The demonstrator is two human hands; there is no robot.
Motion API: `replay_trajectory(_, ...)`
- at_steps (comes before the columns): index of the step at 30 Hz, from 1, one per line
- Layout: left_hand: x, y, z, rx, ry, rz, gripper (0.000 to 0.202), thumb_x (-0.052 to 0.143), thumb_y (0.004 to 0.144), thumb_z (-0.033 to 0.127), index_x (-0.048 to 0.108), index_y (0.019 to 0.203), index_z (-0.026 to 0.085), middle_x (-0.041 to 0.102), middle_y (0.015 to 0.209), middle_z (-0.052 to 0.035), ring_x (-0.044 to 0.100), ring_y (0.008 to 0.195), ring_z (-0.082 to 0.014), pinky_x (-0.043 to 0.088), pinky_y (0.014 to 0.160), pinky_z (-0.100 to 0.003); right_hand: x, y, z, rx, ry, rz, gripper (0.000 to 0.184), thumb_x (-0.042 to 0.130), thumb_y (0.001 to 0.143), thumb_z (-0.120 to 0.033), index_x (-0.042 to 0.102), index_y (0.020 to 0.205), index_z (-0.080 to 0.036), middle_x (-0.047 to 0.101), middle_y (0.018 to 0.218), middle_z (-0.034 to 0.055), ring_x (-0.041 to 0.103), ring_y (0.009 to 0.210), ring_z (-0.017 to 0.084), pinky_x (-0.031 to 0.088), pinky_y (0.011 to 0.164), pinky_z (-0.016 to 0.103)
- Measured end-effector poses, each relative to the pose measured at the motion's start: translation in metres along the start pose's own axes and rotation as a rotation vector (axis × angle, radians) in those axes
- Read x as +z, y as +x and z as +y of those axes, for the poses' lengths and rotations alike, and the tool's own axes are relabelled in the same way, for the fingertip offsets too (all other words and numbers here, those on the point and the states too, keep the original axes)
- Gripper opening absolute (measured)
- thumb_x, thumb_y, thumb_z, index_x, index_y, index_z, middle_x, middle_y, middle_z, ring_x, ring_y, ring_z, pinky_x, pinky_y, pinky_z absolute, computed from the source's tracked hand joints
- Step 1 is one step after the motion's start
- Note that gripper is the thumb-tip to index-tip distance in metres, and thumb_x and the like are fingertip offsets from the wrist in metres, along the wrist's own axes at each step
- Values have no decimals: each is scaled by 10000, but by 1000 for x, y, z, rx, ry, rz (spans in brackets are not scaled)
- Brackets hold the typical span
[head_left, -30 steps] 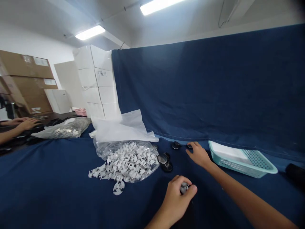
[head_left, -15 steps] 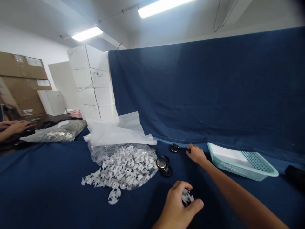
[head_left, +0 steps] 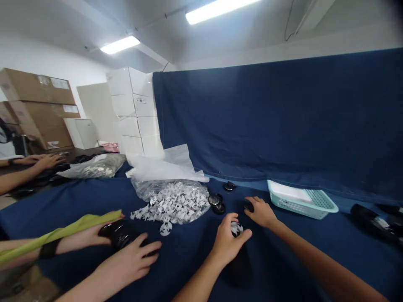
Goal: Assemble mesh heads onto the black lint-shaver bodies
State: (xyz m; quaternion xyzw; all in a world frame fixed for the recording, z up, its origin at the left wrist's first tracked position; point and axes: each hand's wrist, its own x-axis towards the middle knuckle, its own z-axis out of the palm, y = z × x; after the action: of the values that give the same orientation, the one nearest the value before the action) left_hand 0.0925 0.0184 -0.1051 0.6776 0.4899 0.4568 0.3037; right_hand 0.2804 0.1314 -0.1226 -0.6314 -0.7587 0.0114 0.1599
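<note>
My left hand [head_left: 227, 242] is closed around a small white fan-shaped piece [head_left: 234, 228], held over a dark object [head_left: 239, 262] lying on the blue cloth. My right hand [head_left: 262, 212] is a little further out, its fingers curled on a small black round part [head_left: 248, 206]. More black round parts [head_left: 215, 202] lie just left of it, and one [head_left: 229, 186] sits near the backdrop. A heap of white pieces [head_left: 176, 202] spills from a clear plastic bag to the left.
A co-worker's two hands [head_left: 126, 261] at the lower left rest on a shiny black object [head_left: 119, 234], beside a yellow-green cloth [head_left: 63, 233]. Another person's hands [head_left: 44, 161] work at the far left by a bag of silvery parts [head_left: 94, 168]. A teal basket [head_left: 304, 200] and black cylinders [head_left: 374, 221] are on the right.
My right hand pulled back from the far edge toward me onto a black part. My left hand shifted up beside it. A co-worker's two hands came in at the lower left.
</note>
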Motion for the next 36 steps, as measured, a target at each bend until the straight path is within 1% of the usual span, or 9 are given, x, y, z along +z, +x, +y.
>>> replay_trajectory(8, -14, -45, 6, 119, 146, 150, 471, 585, 855, 316, 459, 1286, 173, 485, 1355, -132, 447, 1285, -265, 357, 1086, -413, 10, -66, 3, 31, -16, 67, 457, 488, 897, -434, 532, 1302, -226, 587, 1269, 94, 531, 1141, 295, 421, 904, 404)
replay_trajectory(12, -33, -66, 9, 234, 289, 166, 343, 508, 916, 319, 496, 1241, 208, 534, 1286, -104, 492, 1214, -235, 394, 1044, -419, 15, -76, -3, 29, -34, 113, 500, 436, 924, -436, 460, 1368, -209, 556, 1309, 102, 512, 1156, 306, 411, 912, 436)
replay_trajectory(17, -49, -84, 9, 266, 348, 157, 189, 485, 928, 273, 577, 1083, 217, 608, 1120, -69, 553, 1067, -219, 424, 966, -408, 17, -77, -5, 14, -54, 129, 497, 432, 931, -427, 473, 1363, -185, 566, 1297, 108, 496, 1164, 308, 401, 915, 438)
replay_trajectory(22, -49, -84, 5, 266, 364, 175, 152, 461, 931, 237, 570, 1034, 207, 617, 1042, -73, 564, 990, -225, 441, 905, -425, 18, -78, -7, 16, -83, 136, 494, 431, 933, -402, 455, 1383, -200, 581, 1273, 115, 522, 1130, 301, 410, 884, 429)
replay_trajectory(26, -48, -76, 7, 276, 404, 115, 167, 490, 897, 198, 561, 1046, 222, 619, 1058, -72, 571, 987, -230, 461, 872, -419, 22, -76, -3, 7, -94, 143, 493, 413, 933, -415, 452, 1383, -216, 588, 1266, 104, 539, 1111, 294, 426, 866, 425)
replay_trajectory(30, -54, -56, 8, 441, 477, 84, 249, 574, 819, 184, 570, 1066, 216, 628, 1061, -74, 589, 930, -225, 483, 830, -390, 35, -76, 6, -23, -95, 157, 490, 381, 928, -456, 438, 1378, -270, 578, 1287, 76, 548, 1106, 308, 452, 824, 460)
replay_trajectory(33, -82, -39, 4, 637, 606, 279, 296, 597, 779, 163, 579, 1070, 216, 621, 1084, -76, 573, 994, -241, 440, 923, -425, 43, -79, 12, -26, -66, 189, 541, 378, 922, -490, 329, 1433, -319, 486, 1391, 74, 552, 1121, 323, 476, 796, 486)
replay_trajectory(35, -118, -31, -5, 649, 773, 498, 358, 627, 755, 159, 576, 1103, 231, 586, 1166, -87, 514, 1138, -284, 373, 1007, -476, 44, -79, 17, -39, -25, 231, 573, 397, 914, -487, 279, 1450, -324, 414, 1443, 92, 540, 1153, 344, 497, 775, 491)
replay_trajectory(36, -141, -27, -12, 564, 828, 671, 352, 641, 756, 189, 579, 1100, 234, 554, 1227, -102, 470, 1207, -313, 340, 1031, -503, 43, -78, 19, -63, 3, 264, 577, 410, 910, -475, 278, 1448, -314, 394, 1451, 107, 534, 1166, 354, 506, 765, 489)
